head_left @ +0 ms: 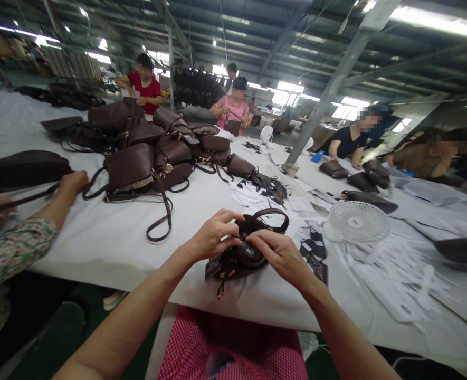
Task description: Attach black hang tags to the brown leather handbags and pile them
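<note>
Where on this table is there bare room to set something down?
The widest bare patch of white table lies between the brown bag pile, the left hand and the near edge. It's crowded around the small bag and rightward: black tags, fan, white papers.

Brown handbags (130,166) lie heaped on the left of the white-covered counter (98,253), beyond a floral sleeve (23,245). A metal post (318,113) slants upward at the far side; a white fan (359,221) sits nearer, to the right.
</note>
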{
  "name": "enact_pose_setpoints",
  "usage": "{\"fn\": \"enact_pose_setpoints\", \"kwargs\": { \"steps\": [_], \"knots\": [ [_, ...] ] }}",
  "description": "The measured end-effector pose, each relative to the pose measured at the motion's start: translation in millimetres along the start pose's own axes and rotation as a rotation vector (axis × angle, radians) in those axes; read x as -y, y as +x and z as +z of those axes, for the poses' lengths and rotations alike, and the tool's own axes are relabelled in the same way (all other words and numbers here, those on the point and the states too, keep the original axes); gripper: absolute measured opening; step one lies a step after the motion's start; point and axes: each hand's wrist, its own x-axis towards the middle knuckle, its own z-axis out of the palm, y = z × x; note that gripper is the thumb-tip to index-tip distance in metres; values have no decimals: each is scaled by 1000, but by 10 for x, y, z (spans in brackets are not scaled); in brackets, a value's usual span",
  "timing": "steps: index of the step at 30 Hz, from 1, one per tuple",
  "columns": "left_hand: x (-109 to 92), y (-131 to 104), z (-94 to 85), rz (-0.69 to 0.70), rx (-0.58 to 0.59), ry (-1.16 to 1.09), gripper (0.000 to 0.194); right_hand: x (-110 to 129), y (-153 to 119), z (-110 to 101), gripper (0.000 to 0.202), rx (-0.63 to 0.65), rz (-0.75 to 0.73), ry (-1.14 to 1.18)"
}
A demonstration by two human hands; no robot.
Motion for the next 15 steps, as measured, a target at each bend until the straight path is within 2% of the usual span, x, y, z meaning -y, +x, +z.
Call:
{"fn": "enact_pose_setpoints", "kwargs": {
  "steps": [2,6,8,12,15],
  "knots": [
    [-35,-1,-2,17,17,62,17,-24,74,-38,19,-59,43,-59],
    [-100,-1,-4,8,47,178,20,-50,217,-49,9,5,-21,-228],
    [-129,-11,6,-9,37,188,21,-57,250,-61,8,-19,0,-262],
    [-157,-34,36,23,52,197,22,-38,276,-83,10,-180,189,-289],
    [-149,-20,41,55,95,215,24,38,327,-15,18,-186,312,-412]
  ]
}}
